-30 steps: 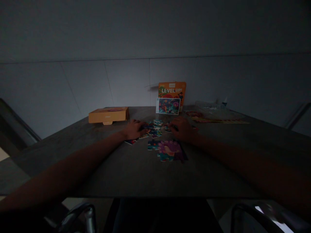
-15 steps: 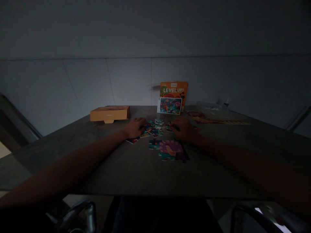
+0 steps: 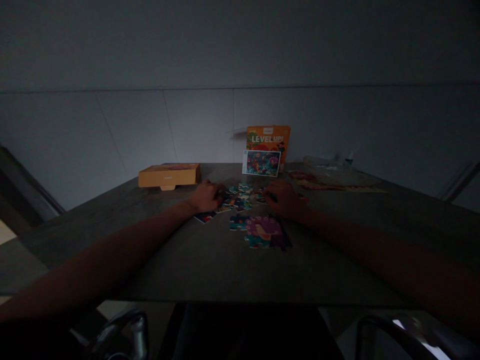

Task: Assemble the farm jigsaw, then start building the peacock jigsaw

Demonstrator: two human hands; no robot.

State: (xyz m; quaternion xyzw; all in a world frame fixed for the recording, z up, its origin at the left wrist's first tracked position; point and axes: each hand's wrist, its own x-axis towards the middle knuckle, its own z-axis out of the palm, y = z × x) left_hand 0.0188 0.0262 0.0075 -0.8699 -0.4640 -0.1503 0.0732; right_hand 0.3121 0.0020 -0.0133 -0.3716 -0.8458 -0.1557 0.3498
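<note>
A loose group of colourful jigsaw puzzle pieces (image 3: 243, 202) lies mid-table between my hands. My left hand (image 3: 206, 196) rests at the left side of the group, its fingers bent and in shadow, so whether they grip a piece is hidden. At the right side, my right hand (image 3: 283, 197) is palm down, its curved fingers and thumb apart over a few pieces. Nearer to me lies a joined puzzle section (image 3: 264, 231), purple and teal with a pale bird-like shape. One dark piece (image 3: 205, 216) lies below my left wrist.
An orange box (image 3: 168, 176) stands at the back left. A small picture card (image 3: 261, 163) leans against an orange "LEVEL UP!" package (image 3: 268, 134) near the wall. Clear plastic wrapping (image 3: 330, 167) and flat printed sheets (image 3: 311, 181) lie at the back right. The scene is dim.
My left hand has shifted slightly left and away from me, its fingers more bent. My right hand stays almost where it was. The joined section has not moved.
</note>
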